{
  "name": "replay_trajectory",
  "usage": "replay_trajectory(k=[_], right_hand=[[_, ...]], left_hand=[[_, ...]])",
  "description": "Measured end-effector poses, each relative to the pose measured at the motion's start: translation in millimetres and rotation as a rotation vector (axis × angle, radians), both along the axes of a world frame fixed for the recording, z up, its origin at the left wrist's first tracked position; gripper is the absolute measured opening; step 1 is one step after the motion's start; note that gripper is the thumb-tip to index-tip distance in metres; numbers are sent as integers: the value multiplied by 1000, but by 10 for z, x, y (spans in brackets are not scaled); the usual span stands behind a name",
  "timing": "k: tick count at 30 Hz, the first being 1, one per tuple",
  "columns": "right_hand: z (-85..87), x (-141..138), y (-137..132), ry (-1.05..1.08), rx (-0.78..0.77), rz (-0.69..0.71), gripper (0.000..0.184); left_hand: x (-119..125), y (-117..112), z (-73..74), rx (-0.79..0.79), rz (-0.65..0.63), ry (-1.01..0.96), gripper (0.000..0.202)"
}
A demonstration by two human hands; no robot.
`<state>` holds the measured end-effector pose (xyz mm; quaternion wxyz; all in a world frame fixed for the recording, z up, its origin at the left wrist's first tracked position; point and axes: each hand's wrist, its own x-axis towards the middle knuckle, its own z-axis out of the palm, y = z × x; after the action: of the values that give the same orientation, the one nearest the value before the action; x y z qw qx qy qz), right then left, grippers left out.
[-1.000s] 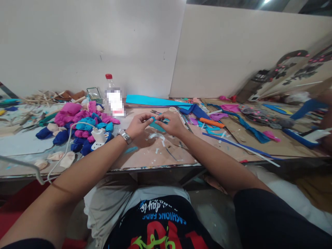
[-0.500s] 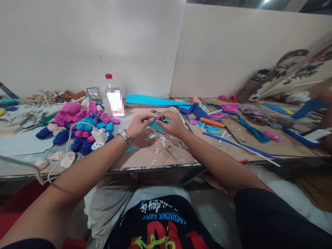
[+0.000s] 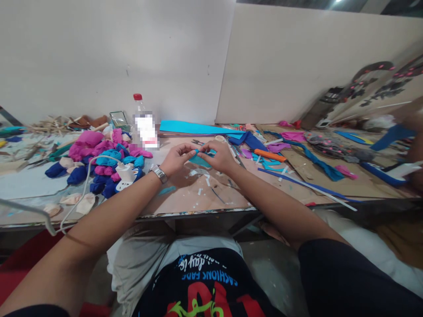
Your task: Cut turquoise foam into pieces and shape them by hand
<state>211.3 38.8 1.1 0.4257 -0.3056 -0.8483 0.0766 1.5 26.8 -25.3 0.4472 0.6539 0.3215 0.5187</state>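
Between my two hands, just above the table, is a small piece of teal crepe paper [image 3: 199, 161]. My left hand [image 3: 178, 159], with a metal watch [image 3: 159, 173] on its wrist, pinches the paper's upper left edge between thumb and fingers. From the other side my right hand [image 3: 219, 156] pinches the same piece, the two thumbs almost meeting. My fingers hide part of the paper. Small white and teal scraps [image 3: 207, 179] lie on the table below. Behind my hands rests a long bright-blue sheet [image 3: 194, 127].
Left of my arms are bundled pink and blue pieces [image 3: 105, 160], a white-corded plug [image 3: 126, 173] and a red-capped bottle [image 3: 145, 127]. On the right are an orange roll [image 3: 270, 156], blue strips [image 3: 307, 186] and cardboard [image 3: 330, 174]. Another person's arm [image 3: 414, 145] shows at the far right.
Both hands keep nearly the same place and hold on the teal paper, with only slight finger movement. The view has shifted very slightly.
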Motion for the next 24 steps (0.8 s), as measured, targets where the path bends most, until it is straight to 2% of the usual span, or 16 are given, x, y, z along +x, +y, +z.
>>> replay_trajectory(k=[5, 11, 18, 24], right_hand=[[8, -1, -18, 7, -13, -6, 30], [4, -10, -7, 16, -15, 10, 28], [3, -16, -10, 36, 3, 20, 31], [-1, -11, 1, 5, 6, 12, 25]], left_hand=[[-13, -33, 28, 38, 79, 75, 47], [1, -63, 39, 19, 76, 104, 48], [-7, -49, 42, 3, 48, 49, 49], [-23, -53, 51, 41, 64, 119, 49]])
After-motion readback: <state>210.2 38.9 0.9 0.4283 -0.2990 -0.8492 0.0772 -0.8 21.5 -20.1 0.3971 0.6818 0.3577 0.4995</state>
